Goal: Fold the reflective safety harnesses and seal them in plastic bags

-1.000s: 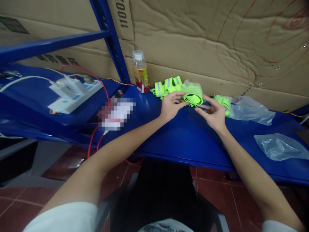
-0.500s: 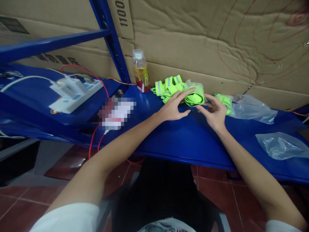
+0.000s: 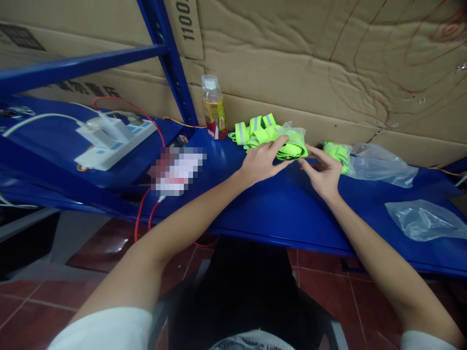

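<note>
Between my hands is a rolled bundle of neon-yellow reflective straps [image 3: 295, 148], with a clear plastic bag [image 3: 292, 130] over its upper side. My left hand [image 3: 263, 159] grips the bundle from the left, thumb below and fingers on top. At its right end, my right hand [image 3: 323, 170] pinches the edge with thumb and fingertips. Loose neon straps with grey stripes [image 3: 255, 130] lie in loops just behind my left hand. Past my right hand, another neon bundle [image 3: 337, 154] sits at the mouth of a second clear bag [image 3: 381, 164].
An empty-looking clear bag [image 3: 425, 219] lies at the right on the blue shelf [image 3: 277, 214]. A drink bottle [image 3: 214, 109] stands near the blue upright post [image 3: 175, 73]. Leftward are a power strip [image 3: 116, 146] with plugs, red cables and a blurred-out item [image 3: 178, 171]. Cardboard [image 3: 273, 73] backs the shelf.
My left thumb has moved in under the bundle, and the hand has closed on it. The roll has turned and flattened, its spiral end less visible. My right hand stays at its right edge.
</note>
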Demonstrator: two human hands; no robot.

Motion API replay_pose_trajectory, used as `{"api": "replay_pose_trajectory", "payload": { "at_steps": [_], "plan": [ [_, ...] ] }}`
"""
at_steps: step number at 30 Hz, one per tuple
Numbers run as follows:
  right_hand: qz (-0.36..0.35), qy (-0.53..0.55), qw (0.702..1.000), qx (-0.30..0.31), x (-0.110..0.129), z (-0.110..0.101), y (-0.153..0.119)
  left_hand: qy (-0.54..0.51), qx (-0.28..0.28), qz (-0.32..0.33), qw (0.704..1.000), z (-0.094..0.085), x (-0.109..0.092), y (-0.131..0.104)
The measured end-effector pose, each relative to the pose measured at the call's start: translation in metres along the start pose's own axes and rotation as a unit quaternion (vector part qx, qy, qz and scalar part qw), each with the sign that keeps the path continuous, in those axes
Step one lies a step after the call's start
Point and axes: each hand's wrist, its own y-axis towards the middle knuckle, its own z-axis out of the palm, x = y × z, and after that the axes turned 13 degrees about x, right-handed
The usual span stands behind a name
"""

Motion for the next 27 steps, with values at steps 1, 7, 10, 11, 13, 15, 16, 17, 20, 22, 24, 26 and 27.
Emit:
{"api": "replay_pose_trajectory", "payload": {
  "at_steps": [1,7,10,11,13,15,16,17,20,22,24,26,27],
  "plan": [
    [0.000,-0.011,1.000,-0.004,0.001,0.001,0.000,0.020,0.004,-0.015,1.000,-0.001,-0.001,0.000],
    [0.008,-0.019,0.999,-0.027,0.002,0.003,-0.002,0.024,-0.001,-0.040,0.999,-0.004,-0.007,0.001],
    [-0.007,-0.035,0.999,-0.034,0.001,0.003,-0.002,-0.006,-0.003,-0.006,1.000,-0.002,-0.007,0.000],
    [-0.012,-0.047,0.998,-0.034,0.002,0.003,-0.002,-0.012,-0.002,0.005,1.000,-0.001,-0.006,0.000],
    [-0.019,-0.056,0.998,-0.033,0.006,0.003,-0.001,-0.022,-0.001,0.020,1.000,0.000,-0.004,-0.001],
    [-0.015,-0.048,0.998,-0.036,0.010,0.004,0.000,-0.041,-0.009,0.027,0.999,0.001,-0.002,0.000],
    [-0.011,-0.046,0.998,-0.041,0.011,0.004,0.000,-0.053,-0.017,0.029,0.998,0.002,-0.001,0.001],
    [-0.005,-0.046,0.998,-0.046,0.012,0.005,0.000,-0.066,-0.024,0.033,0.997,0.002,0.000,0.002],
    [0.017,-0.047,0.997,-0.050,0.012,0.007,-0.001,-0.095,-0.027,0.047,0.994,0.004,0.002,0.003],
    [0.031,-0.043,0.997,-0.047,0.011,0.008,-0.001,-0.107,-0.017,0.056,0.993,0.005,0.000,0.003],
    [0.046,-0.038,0.997,-0.053,0.011,0.008,-0.001,-0.116,-0.011,0.061,0.991,0.004,-0.003,0.002],
    [0.063,-0.041,0.996,-0.056,0.012,0.007,0.000,-0.119,-0.012,0.058,0.991,0.004,-0.007,0.001],
    [0.071,-0.051,0.995,-0.049,0.013,0.006,0.000,-0.120,-0.011,0.053,0.991,0.004,-0.009,0.001]
  ]
}}
